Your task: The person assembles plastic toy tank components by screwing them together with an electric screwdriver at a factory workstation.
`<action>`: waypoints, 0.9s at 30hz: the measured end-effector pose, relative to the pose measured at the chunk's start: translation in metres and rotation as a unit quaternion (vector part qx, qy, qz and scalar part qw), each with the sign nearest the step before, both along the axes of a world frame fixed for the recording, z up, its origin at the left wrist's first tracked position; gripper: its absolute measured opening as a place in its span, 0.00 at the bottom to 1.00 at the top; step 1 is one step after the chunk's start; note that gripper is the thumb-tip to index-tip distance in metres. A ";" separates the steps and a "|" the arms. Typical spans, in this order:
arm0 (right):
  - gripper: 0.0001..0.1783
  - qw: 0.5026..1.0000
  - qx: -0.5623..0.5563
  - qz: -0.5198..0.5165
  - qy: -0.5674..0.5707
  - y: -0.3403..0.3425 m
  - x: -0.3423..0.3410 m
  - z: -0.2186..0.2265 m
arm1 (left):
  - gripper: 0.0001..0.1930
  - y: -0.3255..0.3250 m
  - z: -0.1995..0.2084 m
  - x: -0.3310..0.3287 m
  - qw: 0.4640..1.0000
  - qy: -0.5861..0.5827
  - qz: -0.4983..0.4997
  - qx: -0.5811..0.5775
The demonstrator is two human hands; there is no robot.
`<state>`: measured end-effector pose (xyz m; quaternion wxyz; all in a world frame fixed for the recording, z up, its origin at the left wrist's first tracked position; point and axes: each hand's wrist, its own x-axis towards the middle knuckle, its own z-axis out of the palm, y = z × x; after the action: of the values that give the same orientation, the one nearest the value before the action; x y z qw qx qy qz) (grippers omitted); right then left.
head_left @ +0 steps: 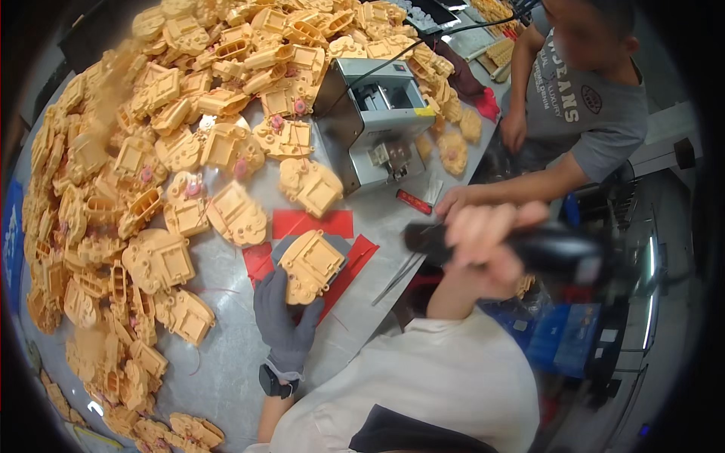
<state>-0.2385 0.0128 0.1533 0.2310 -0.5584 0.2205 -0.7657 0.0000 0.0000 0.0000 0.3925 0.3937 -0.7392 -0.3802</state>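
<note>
My left hand (285, 321), in a grey glove, grips the lower left edge of a pale orange plastic housing (316, 260). That housing rests on a dark grey pad framed by red strips (313, 223) on the metal table. My right hand (487, 245) is bare and blurred by motion, its fingers wrapped round a black electric screwdriver (559, 253) held above the table's right edge. The screwdriver's tip is smeared. Tweezers (398, 278) lie on the table below the raised tool. A grey box-shaped screw feeder (385, 113) stands beyond the housing.
Heaped orange housings (158, 257) cover the table's left and far side, some with small pink parts. A red-and-black object (414, 201) lies in front of the feeder. A co-worker (574, 98) is at the right, one arm reaching toward the table edge. Blue bins (563, 340) stand below right.
</note>
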 end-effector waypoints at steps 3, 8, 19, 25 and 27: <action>0.23 0.981 -0.042 -0.183 0.055 -0.046 -0.036 0.023 | 0.36 -0.026 -0.003 0.011 1.000 -0.024 0.010 -0.012; 0.20 0.987 0.098 -0.130 -0.010 -0.136 -0.116 0.014 | 0.38 -0.009 -0.008 0.004 0.998 -0.043 0.034 0.027; 0.11 0.972 0.228 -0.058 0.028 -0.174 -0.154 -0.031 | 0.42 -0.014 -0.017 -0.009 0.985 -0.055 0.065 0.150; 0.14 0.877 -0.032 -0.141 0.457 -0.172 -0.178 -0.049 | 0.42 -0.014 -0.022 -0.012 0.983 -0.055 0.052 0.169; 0.18 0.880 -0.043 -0.104 0.462 -0.167 -0.184 -0.042 | 0.42 -0.013 -0.023 -0.014 0.982 -0.053 0.051 0.172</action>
<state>-0.4222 -0.1543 0.1109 -0.0019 -0.8321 0.3259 -0.4488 -0.0137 -0.0133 -0.0228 0.2981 0.5120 -0.6614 -0.4600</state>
